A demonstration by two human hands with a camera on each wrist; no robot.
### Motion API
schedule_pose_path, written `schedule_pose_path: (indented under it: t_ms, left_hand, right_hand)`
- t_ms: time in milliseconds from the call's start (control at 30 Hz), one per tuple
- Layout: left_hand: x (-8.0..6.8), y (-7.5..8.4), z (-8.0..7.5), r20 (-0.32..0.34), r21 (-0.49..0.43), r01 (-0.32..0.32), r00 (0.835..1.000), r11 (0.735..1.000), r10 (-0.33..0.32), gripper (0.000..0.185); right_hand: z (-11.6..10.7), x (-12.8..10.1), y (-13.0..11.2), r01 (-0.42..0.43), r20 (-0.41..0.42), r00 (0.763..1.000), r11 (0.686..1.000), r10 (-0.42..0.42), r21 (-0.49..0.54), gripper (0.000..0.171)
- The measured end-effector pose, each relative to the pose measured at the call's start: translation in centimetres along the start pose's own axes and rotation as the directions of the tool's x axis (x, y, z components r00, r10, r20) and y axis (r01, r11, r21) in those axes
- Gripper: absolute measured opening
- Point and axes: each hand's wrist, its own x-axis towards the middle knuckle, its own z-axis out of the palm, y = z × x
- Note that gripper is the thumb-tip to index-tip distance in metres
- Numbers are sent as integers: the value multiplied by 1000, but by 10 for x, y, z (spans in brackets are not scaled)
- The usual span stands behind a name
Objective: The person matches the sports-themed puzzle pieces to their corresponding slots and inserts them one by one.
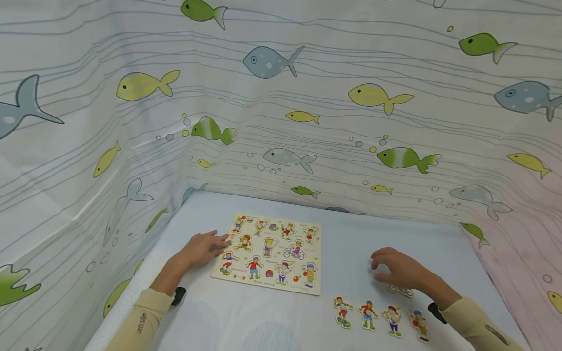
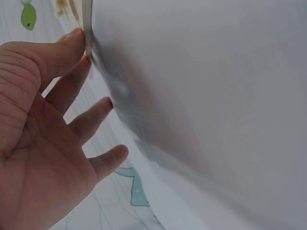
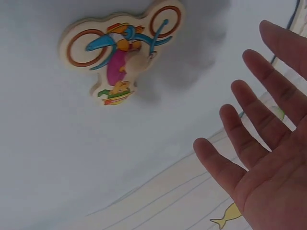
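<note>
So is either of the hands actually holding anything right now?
No. The left hand rests flat against the puzzle board's left edge; the right hand hovers open above the cyclist piece, gripping nothing.

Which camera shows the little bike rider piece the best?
The right wrist view: the bike rider piece lies flat on the table, large and sharp, with the open right hand beside it, not touching. The head view shows only its edge peeking from under that hand. The left wrist view misses it entirely.
</note>
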Motion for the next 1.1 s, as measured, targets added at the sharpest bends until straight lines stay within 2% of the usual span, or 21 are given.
schedule_pose_path:
  t_ms: [500,833,1100]
  left_hand:
    - [2,2,-2,5,6,4,1000,1000,-4,35]
    - [1,0,0,-8,10,-18,1000,1000,18,34]
    - [3,-3,1,0,13,-15,1000,1000,15,35]
  right_hand:
    - [5,-30,30,-48,24,999,998,49,-41,14]
    - [6,-36,40,-31,-3,1000,994,31,-101,19]
    - [9,-37,45,-73,-11,997,992,72,-104,20]
